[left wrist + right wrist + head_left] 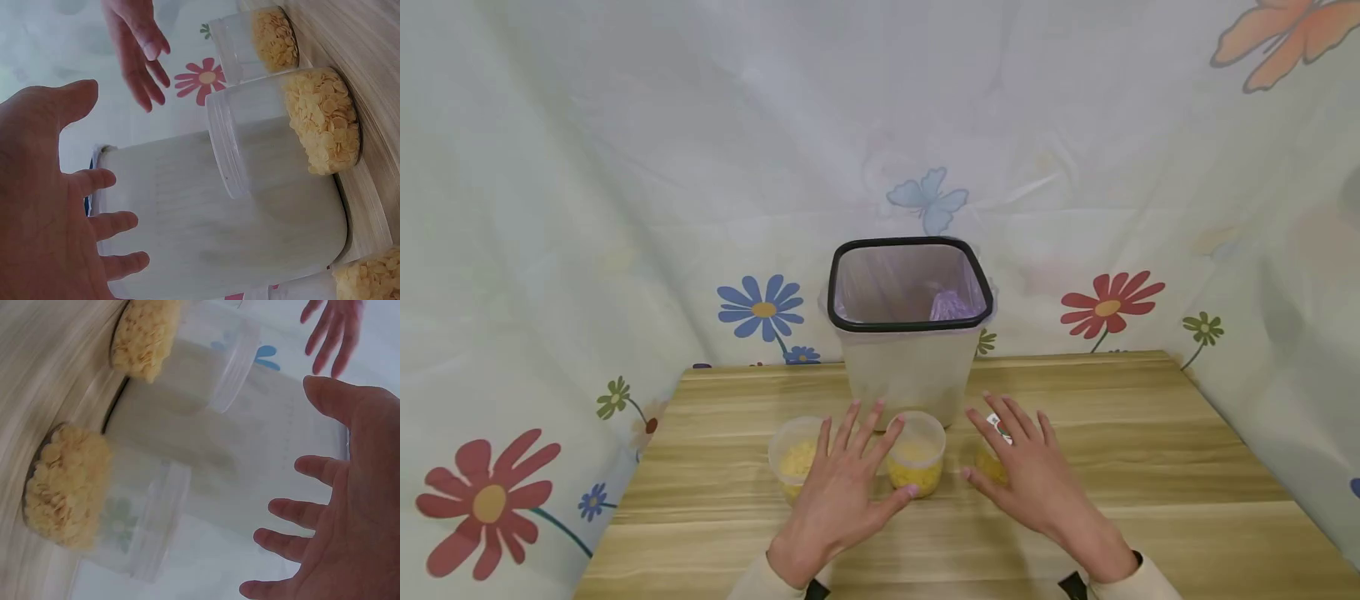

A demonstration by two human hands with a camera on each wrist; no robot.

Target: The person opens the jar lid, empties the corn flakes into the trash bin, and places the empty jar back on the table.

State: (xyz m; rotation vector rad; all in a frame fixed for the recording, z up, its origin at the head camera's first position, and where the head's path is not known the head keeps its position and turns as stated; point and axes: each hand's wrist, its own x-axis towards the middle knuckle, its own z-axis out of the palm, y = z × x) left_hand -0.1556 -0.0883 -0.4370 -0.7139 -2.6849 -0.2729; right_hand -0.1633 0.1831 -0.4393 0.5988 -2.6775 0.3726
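Note:
Three clear plastic tubs partly filled with yellow flakes stand in a row. My left hand [841,496], fingers spread, hovers above the tabletop between the left tub [792,442] and the middle tub [917,442], overlapping the left one in the head view. Over the right tub [991,468] floats my right hand [1037,483], its fingers also spread, hiding most of that tub; a white label shows between the fingers. In the left wrist view, flakes [322,122] fill the lower part of the middle tub. Neither hand grips anything.
Behind the tubs stands a pale bin [906,367] with a black rim and a purple liner bag [951,305]. All sit on a wood-grain table [1135,442]. A white flowered cloth [700,167] hangs at the back and both sides.

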